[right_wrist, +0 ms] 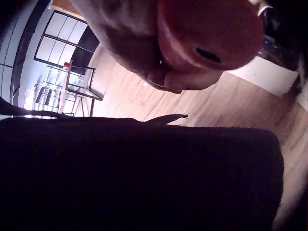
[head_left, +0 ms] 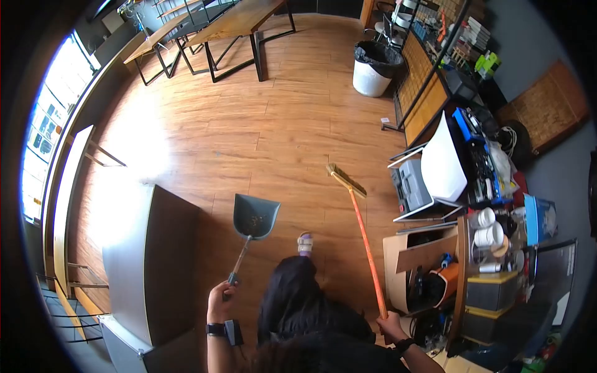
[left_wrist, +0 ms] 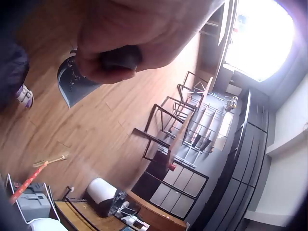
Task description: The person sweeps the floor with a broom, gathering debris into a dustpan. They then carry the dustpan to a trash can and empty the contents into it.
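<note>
My left hand (head_left: 219,299) grips the dark end of a long-handled dustpan (head_left: 256,210). Bits of debris lie in its grey pan, which is out ahead of the hand. In the left wrist view, curled fingers (left_wrist: 115,72) wrap the dustpan's grip, and part of the pan shows behind them. On the other side, my right hand (head_left: 390,326) holds a broom (head_left: 367,248) by the top of its orange handle. The broom's bristle head (head_left: 346,180) is at floor level, ahead and to the right of the pan. The handle's rounded end (right_wrist: 211,38) fills the top of the right wrist view.
A dark cabinet (head_left: 168,267) stands close on the left. To the right are an open cardboard box (head_left: 393,273) and a crowded shelf (head_left: 461,280). A white trash bin (head_left: 371,78) and wooden tables (head_left: 239,22) stand farther off on the wood floor (head_left: 273,130).
</note>
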### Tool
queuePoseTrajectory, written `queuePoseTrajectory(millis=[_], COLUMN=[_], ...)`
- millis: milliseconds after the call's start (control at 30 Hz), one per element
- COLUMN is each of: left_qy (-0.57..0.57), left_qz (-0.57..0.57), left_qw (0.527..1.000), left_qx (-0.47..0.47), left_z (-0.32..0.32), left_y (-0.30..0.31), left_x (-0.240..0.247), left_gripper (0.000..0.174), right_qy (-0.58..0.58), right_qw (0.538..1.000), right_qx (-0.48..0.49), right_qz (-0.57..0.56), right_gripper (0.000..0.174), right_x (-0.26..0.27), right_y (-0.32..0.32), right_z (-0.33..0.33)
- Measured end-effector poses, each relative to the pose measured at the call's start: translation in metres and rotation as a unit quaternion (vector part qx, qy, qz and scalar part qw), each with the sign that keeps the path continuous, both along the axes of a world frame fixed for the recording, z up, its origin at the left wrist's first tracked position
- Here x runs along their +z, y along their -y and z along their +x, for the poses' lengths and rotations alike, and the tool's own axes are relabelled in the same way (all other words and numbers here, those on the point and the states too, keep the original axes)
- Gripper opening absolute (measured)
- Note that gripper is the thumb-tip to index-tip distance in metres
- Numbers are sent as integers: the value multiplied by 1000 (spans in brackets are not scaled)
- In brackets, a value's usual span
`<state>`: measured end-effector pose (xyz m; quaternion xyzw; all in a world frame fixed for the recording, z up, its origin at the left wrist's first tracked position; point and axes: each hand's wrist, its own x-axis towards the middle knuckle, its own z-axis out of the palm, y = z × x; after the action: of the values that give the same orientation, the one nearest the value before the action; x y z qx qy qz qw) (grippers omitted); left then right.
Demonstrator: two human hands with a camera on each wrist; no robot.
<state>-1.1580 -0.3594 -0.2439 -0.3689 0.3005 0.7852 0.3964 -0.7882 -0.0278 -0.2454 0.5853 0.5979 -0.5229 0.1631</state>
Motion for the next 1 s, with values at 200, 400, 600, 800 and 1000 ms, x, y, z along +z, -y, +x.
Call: queuePoseTrajectory(millis=[200, 400, 600, 800, 1000], left_qy=[-93, -124, -278, -339, -460], left_qz=[21, 71, 112, 136, 16], left_qw=[994, 986, 944, 909, 853], left_qx=[-53, -91, -138, -202, -245], left_z=[-128, -275, -378, -471, -535], left_y=[-123, -299, -487, -667, -849], left_x=[14, 53, 99, 144, 152], left_gripper=[13, 19, 22, 20, 19], right_qy=[-15, -39, -10, 36, 41], right_qw=[996, 996, 997, 994, 991], right_qx=[60, -62, -39, 54, 56], right_qz=[68, 46, 70, 83, 114], right_gripper=[15, 18, 20, 21, 21], right_x=[27, 1, -27, -51, -46], right_y=[-77, -159, -264, -395, -486], right_z=[-105, -149, -219, -292, -344])
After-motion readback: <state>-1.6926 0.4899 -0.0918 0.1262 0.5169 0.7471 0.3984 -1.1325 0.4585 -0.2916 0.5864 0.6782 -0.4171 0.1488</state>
